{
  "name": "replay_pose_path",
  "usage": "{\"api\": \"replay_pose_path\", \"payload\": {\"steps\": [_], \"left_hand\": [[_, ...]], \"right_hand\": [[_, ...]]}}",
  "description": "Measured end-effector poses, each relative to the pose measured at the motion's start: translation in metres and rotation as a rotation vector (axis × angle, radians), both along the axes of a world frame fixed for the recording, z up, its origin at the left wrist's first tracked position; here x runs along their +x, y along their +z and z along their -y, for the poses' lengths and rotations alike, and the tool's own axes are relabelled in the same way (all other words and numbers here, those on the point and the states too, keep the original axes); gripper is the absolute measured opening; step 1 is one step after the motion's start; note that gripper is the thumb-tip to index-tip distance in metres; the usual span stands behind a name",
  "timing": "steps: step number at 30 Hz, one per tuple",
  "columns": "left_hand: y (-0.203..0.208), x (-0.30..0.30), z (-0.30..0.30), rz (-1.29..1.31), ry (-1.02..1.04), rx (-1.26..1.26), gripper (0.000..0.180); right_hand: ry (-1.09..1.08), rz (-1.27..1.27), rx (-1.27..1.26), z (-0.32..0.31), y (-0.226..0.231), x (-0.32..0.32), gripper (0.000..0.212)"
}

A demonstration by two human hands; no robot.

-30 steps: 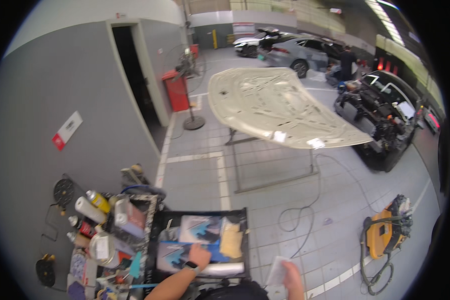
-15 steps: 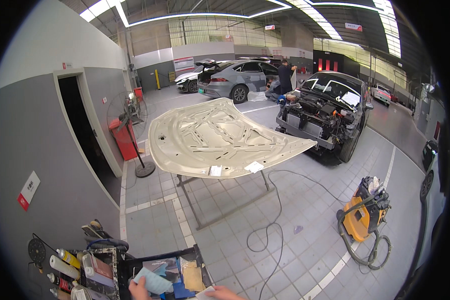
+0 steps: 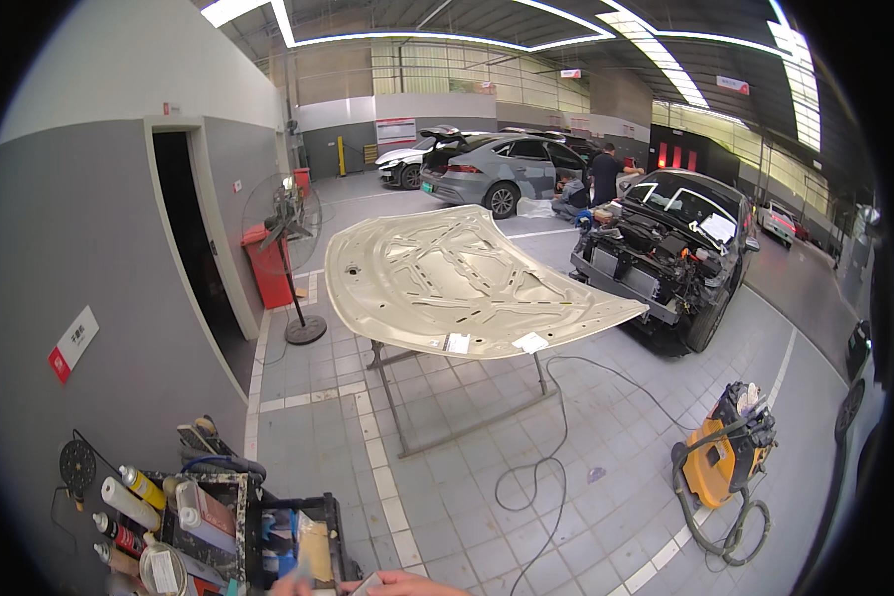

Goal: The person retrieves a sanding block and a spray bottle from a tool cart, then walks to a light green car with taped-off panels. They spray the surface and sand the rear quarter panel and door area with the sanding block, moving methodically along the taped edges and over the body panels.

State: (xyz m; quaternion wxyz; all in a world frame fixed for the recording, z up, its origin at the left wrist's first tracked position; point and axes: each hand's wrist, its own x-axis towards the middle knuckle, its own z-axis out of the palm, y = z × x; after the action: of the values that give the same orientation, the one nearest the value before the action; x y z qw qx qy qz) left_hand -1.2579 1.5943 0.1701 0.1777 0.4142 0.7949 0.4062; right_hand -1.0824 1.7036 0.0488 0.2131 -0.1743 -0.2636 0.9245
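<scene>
At the lower edge my left hand (image 3: 290, 584) is blurred and partly cut off, its fingers closed on a light blue sheet (image 3: 305, 569) that shows only as a small pale smear. Close beside it my right hand (image 3: 407, 584) grips a flat pale grey piece (image 3: 366, 584), mostly out of the picture. Just beyond the hands is a black tray (image 3: 333, 517) with blue pieces (image 3: 280, 531) and a tan sheet (image 3: 314, 548) in it.
A cream car hood (image 3: 447, 288) lies underside up on a metal stand (image 3: 391, 402). Bottles and cans (image 3: 204, 517) crowd a cart at left. A floor fan (image 3: 288, 219), yellow vacuum machine (image 3: 713, 462), trailing cable (image 3: 563, 422) and front-stripped car (image 3: 656, 258) stand around. A person (image 3: 604, 177) stands behind.
The view has swung left and up, so the scene sits farther right. Both hands have sunk toward the lower edge and come nearer each other; the light blue sheet is now mostly hidden.
</scene>
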Motion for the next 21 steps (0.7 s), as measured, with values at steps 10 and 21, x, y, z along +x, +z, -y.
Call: {"api": "replay_pose_path", "payload": {"steps": [10, 21], "left_hand": [[-0.010, 0.040, -0.027, 0.384, -0.350, 0.054, 0.054], [0.023, 0.014, -0.044, -0.677, -0.458, 0.211, 0.011]], "right_hand": [[-0.176, -0.045, 0.150, 0.010, 0.034, 0.045, 0.032], [-0.387, 0.013, 0.216, 0.009, 0.058, 0.097, 0.030]]}}
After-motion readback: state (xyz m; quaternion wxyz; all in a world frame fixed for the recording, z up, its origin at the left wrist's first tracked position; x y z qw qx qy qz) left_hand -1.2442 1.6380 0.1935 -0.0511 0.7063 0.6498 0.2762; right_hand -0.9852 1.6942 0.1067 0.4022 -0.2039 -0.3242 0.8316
